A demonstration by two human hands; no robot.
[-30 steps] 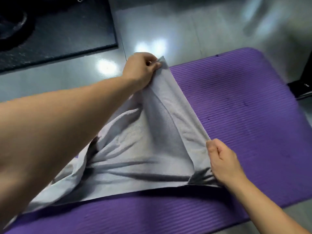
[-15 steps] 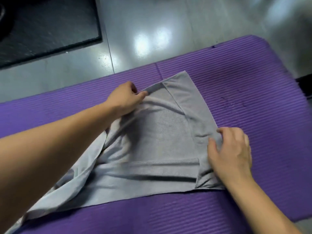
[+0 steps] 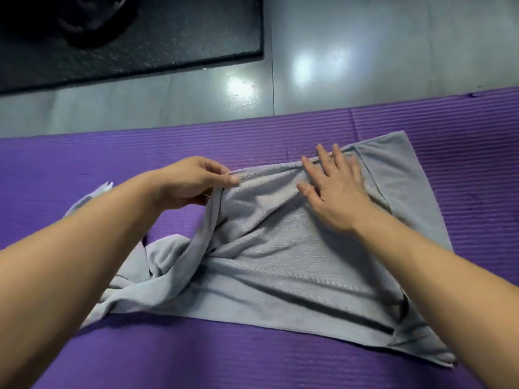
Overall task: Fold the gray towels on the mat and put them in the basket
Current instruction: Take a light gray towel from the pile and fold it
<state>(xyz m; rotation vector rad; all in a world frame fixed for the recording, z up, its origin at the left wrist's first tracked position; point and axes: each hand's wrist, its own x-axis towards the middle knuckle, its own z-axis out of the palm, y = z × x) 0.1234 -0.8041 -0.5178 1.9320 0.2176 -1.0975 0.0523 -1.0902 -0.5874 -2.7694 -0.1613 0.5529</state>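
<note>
View from a head camera, looking down at two bare arms over a purple mat (image 3: 84, 153) laid on a glossy gray floor (image 3: 309, 51). At top left a black pad (image 3: 168, 32) lies on the floor, with a dark round shape on it that is too dim to make out.

The left forearm reaches in from the lower left. The left hand (image 3: 193, 181) is closed on the far edge of a gray towel (image 3: 280, 262), thumb and fingers pinching the cloth and raising it slightly off the mat. Below that hand the towel's left part is bunched and twisted into ropey folds, and one end trails out to the left behind the forearm.

The towel lies across the middle of the mat. Its center and right parts are flatter, with long creases, and a strip is folded over along its right side.

The right forearm comes in from the lower right. The right hand (image 3: 337, 189) rests palm down on the towel near its far edge, fingers straight and spread, gripping nothing.
</note>
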